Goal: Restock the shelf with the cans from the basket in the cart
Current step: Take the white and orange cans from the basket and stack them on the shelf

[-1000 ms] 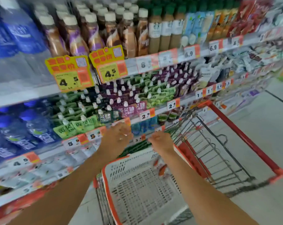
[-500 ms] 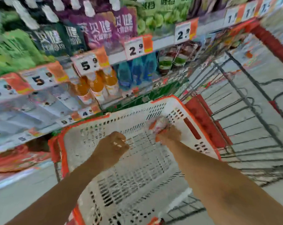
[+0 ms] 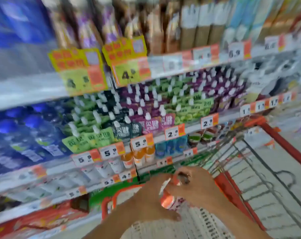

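An orange and white can (image 3: 168, 199) is held up above the white basket (image 3: 194, 225) with its orange rim, which sits in the red cart (image 3: 284, 147). My right hand (image 3: 196, 190) grips the can from the right, fingers curled over its top. My left hand (image 3: 149, 200) holds it from the left and below. The picture is blurred by head motion. The shelf (image 3: 163, 135) with pouches and bottles stands straight ahead.
Price tags (image 3: 174, 133) line the shelf edges. Blue water bottles (image 3: 25, 135) fill the left. Orange drink bottles (image 3: 139, 156) stand on a lower shelf just above my hands. Grey floor (image 3: 284, 195) shows through the cart's wire on the right.
My right hand has lifted the can out of the basket. My left hand has come in to hold it too. My view has tilted back up to the shelves.
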